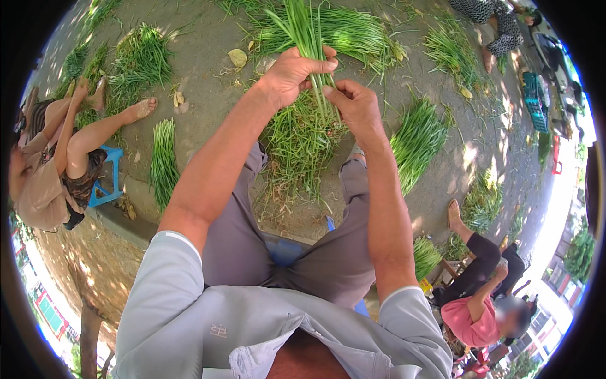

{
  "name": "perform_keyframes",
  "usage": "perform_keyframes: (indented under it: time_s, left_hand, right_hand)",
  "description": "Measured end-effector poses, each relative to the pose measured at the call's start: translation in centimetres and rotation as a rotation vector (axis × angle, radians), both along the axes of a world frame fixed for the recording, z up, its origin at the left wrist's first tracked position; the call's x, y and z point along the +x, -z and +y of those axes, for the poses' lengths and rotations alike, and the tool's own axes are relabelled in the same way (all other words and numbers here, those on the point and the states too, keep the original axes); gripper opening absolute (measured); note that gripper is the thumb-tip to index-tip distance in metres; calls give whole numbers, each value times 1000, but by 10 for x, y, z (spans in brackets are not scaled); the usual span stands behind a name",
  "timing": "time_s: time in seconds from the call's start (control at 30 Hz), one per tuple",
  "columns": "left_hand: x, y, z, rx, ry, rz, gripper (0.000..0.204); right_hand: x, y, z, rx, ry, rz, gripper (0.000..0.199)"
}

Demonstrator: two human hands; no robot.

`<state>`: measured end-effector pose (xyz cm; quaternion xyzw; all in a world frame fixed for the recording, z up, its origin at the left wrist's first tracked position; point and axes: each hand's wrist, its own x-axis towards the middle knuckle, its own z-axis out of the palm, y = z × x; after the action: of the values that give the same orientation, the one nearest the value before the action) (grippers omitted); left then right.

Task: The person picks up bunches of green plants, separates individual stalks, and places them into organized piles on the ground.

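Observation:
My left hand [287,77] is closed round a bunch of long green chives [305,31], their leaves pointing away from me. Just right of it, my right hand [360,108] pinches at the lower stems with thumb and fingers. Below both hands, a loose pile of stripped, partly yellowed chive leaves [300,155] lies on the ground between my feet. Beyond the hands spreads a big heap of chives [360,41]. A neat bundle of chives [420,142] lies to the right, and a slimmer bundle [163,161] to the left.
I sit on a blue seat [282,250], partly hidden by my legs. At the left, people sit near a blue stool [115,174]. A person in a pink top [468,321] sits at lower right. A teal crate [534,101] stands far right. More chive heaps [140,60] dot the ground.

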<state>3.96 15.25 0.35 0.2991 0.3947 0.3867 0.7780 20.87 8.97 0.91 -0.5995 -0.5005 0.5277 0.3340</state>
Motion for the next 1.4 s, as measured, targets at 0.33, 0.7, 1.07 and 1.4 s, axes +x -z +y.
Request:
perform_keyframes:
  time_s: [0.33, 0.7, 1.07, 1.4]
  left_hand:
    - [-8, -2, 3, -7, 115, 8, 32]
    - [-9, 3, 11, -258, -66, 51, 19]
    - [-21, 1, 14, -190, -506, 124, 22]
    - [-62, -11, 27, -19, -1036, 246, 34]
  right_hand:
    - [0, -8, 3, -41, 241, 191, 21]
    - [2, -3, 12, 5, 414, 320, 24]
    - [17, -5, 16, 102, 666, 396, 25]
    - [36, 1, 19, 139, 759, 582, 21]
